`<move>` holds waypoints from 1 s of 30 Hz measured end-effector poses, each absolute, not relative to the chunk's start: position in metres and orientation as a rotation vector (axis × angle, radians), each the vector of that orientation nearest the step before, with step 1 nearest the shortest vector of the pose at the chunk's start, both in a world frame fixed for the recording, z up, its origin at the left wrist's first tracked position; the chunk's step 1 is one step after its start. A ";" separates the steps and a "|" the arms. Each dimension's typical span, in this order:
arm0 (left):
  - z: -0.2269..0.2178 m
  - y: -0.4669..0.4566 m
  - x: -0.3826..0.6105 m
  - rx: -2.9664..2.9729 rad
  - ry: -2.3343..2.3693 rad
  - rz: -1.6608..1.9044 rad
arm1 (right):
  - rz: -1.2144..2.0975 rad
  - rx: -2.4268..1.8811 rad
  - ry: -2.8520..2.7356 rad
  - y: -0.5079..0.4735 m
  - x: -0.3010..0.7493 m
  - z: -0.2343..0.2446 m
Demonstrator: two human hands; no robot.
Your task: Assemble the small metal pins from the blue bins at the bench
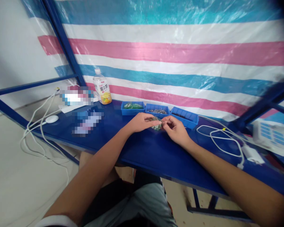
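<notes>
Centre frame: left hand (pixel 140 122) pinches a small green part (pixel 157 126) just above the blue tabletop (pixel 142 151). Right hand (pixel 176 129) meets it, fingertips nipped together on something too small to tell. Three blue trays (pixel 157 111) sit just behind. Judgement: work low and steady, so nothing rolls off.

even daylight, soft wide-angle edges

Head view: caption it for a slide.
The left hand and right hand pinch a small green part by three blue bins.
</notes>
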State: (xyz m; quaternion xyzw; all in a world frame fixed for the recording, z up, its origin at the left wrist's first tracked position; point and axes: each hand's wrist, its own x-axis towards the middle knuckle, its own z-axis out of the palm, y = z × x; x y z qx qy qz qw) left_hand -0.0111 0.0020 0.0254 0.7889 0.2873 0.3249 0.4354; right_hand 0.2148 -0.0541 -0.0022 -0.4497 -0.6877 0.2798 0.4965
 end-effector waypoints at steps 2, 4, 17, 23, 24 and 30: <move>0.022 0.004 -0.010 1.964 0.692 0.804 | 0.768 -1.053 -1.584 -0.051 0.214 -0.002; 0.018 0.007 -0.009 1.930 0.675 0.804 | 0.823 -1.020 -1.545 -0.051 0.213 -0.001; 0.016 0.011 -0.009 1.791 0.686 0.724 | 0.993 -0.914 -1.549 -0.049 0.214 -0.001; 0.022 0.009 -0.010 1.784 0.756 0.721 | 0.962 -0.955 -1.554 -0.050 0.214 -0.001; 0.023 0.008 -0.010 1.787 0.774 0.730 | 0.961 -0.962 -1.557 -0.050 0.214 -0.001; 0.020 0.009 -0.009 1.704 0.662 0.766 | 0.942 -0.984 -1.490 -0.048 0.213 0.000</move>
